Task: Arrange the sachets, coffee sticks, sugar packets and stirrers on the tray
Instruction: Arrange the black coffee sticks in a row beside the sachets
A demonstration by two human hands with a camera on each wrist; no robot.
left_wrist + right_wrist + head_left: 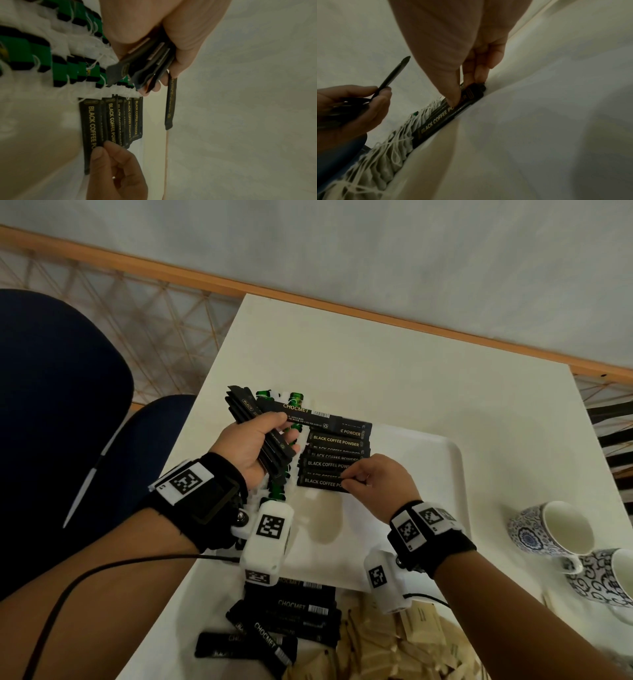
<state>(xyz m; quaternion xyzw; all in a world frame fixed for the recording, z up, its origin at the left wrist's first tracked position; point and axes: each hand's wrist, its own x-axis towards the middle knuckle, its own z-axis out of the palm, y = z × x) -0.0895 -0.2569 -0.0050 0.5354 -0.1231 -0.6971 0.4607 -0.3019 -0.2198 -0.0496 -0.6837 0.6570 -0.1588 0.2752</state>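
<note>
A white tray (445, 474) carries a row of black coffee sticks (335, 453) (111, 119), labels up. Green-tagged tea sachets (275, 491) (39, 54) (402, 135) lie along the tray's left side. My left hand (281, 429) (154, 83) (382, 92) grips a bundle of black coffee sticks (263, 436) (145, 65) above the sachets, and one stick (308, 414) (170, 104) juts out over the row. My right hand (346, 479) (102, 147) (462, 92) pinches the right end of the nearest laid stick (322, 482) (443, 119).
Loose black coffee sticks (291, 614) and a heap of brown sugar packets (411, 642) lie on the table in front of the tray. Two patterned mugs (555, 529) (603, 580) stand at the right. A blue chair (51, 405) is beside the table's left edge.
</note>
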